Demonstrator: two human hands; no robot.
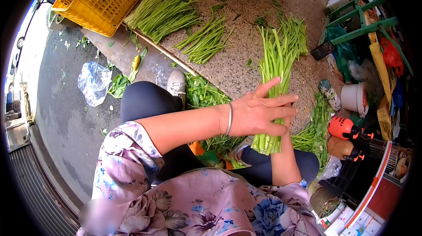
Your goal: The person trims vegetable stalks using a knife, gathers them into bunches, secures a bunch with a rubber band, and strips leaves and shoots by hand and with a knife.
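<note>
A long bundle of green leafy stalks extends away from me, its thick cut ends facing my body. Across the lower part of this bundle lies my left hand, palm down with its fingers spread. My right hand is at the right side of the lower stalks, mostly hidden by them and by my left hand; its fingers do not show. A small pile of stalks and a larger pile rest on the speckled surface.
A yellow crate stands at the upper left. Loose greens lie near my shoes, with a clear plastic bag further left. To the right are a phone, a white tub, a red spray bottle and a green frame.
</note>
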